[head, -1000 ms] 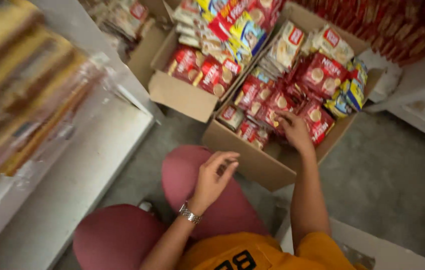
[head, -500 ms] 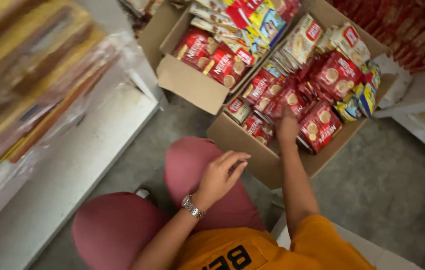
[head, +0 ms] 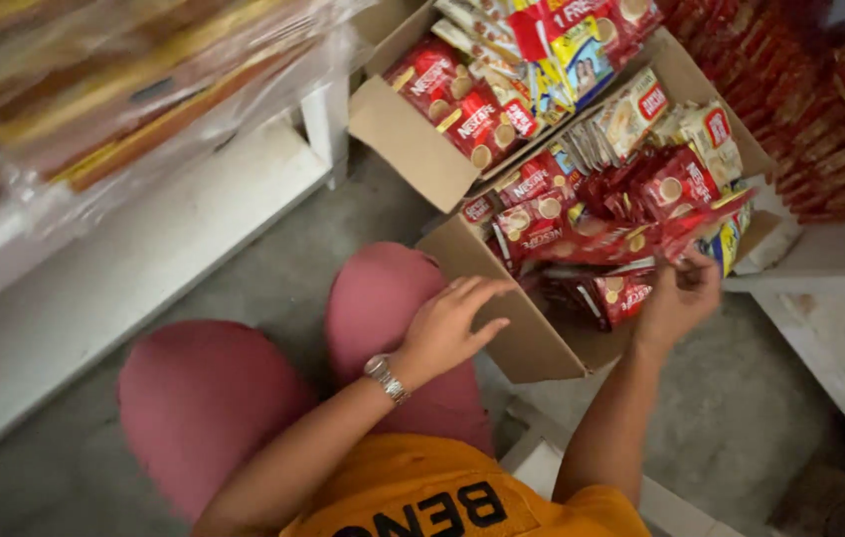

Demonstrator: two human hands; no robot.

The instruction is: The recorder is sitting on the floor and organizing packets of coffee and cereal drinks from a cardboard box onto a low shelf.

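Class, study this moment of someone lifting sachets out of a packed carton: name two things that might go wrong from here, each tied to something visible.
1. The right hand pinches a strip of red sachets pulled up out of the cardboard box; the strip may tear or drag neighbouring packets out.
2. The left hand only rests on the box's near wall, so the box might tip or slide.

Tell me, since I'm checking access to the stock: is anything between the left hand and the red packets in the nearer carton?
Yes. The left hand rests against the carton's front wall, which stands between it and the red packets. The right hand is already holding a red strip of packets.
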